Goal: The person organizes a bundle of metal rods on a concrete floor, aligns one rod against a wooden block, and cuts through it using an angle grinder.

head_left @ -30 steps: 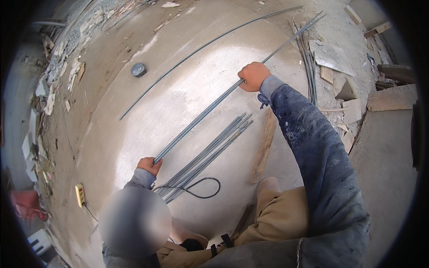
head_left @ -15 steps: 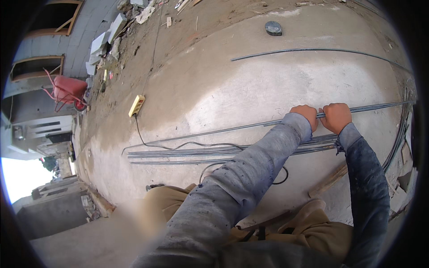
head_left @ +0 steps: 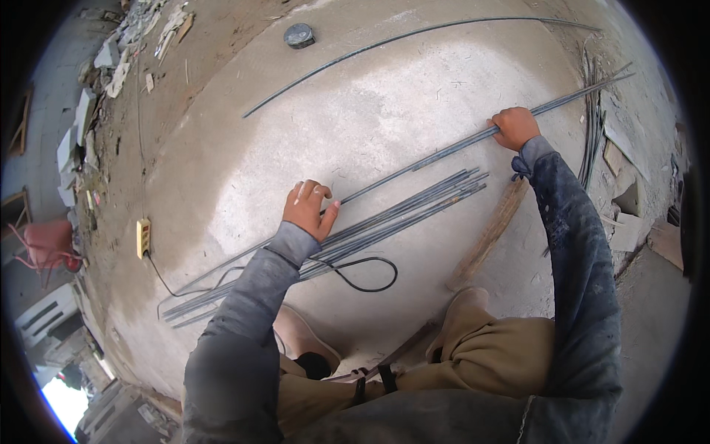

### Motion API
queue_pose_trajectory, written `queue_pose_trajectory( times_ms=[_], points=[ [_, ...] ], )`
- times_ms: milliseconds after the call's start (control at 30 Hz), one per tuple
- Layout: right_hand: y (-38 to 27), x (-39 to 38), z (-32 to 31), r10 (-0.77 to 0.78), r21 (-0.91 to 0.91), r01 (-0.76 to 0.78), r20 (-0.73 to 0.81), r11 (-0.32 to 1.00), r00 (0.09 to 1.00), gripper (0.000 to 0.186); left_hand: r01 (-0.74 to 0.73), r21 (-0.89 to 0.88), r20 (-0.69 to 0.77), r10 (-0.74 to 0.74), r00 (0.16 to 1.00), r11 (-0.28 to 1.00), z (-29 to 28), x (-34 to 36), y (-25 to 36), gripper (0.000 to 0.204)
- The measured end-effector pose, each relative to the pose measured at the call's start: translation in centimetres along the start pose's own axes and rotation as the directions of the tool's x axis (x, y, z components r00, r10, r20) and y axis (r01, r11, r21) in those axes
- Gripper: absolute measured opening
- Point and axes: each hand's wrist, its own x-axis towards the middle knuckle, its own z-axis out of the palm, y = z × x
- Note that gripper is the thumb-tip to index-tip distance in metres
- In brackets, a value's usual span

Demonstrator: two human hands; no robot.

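Note:
My right hand (head_left: 516, 127) is closed around a few long thin steel rebars (head_left: 451, 152) that slant across the concrete, with their far ends rising to the right. Apart from it, my left hand (head_left: 305, 210) is held out over the same bars, its fingers spread and its thumb beside or against one bar; I cannot tell whether it touches. Just nearer to me, a pile of several rebars (head_left: 407, 211) lies on the ground, partly hidden by my left forearm.
One rebar (head_left: 370, 49) lies farther off, near a round dark object (head_left: 299, 35). A yellow power strip (head_left: 143, 238) sits at left; a black cable (head_left: 392, 281) loops by the pile. At right are a wooden plank (head_left: 489, 233), more bars (head_left: 592, 126) and rubble. A red wheelbarrow (head_left: 49, 244) stands far left.
My left hand has let go of the bars beside my right hand and moved left along them, opening. My right hand keeps its grip. The view has turned toward the right.

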Motion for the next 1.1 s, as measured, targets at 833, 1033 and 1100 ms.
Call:
queue_pose_trajectory(
  times_ms=[833, 1033, 1100],
  points=[
    [-0.2, -1.2, 0.1, -0.024, 0.009, 0.026, -0.230, 1.000, 0.973, 0.010, 0.296, -0.144, 0.464, -0.200, 0.863, 0.944, 16.1, -3.4, 25.7, 0.089],
    [-0.4, -1.9, -0.6, -0.045, 0.024, 0.052, -0.239, 0.998, 0.970, 0.011, 0.322, -0.237, 0.419, -0.202, 0.885, 0.917, 18.2, -5.0, 25.2, 0.089],
    [0.2, -1.9, 0.0, -0.034, 0.025, 0.042, -0.252, 0.999, 0.967, 0.011, 0.419, -0.333, 0.444, -0.251, 0.860, 0.845, 15.9, -4.7, 24.3, 0.087]
  ],
)
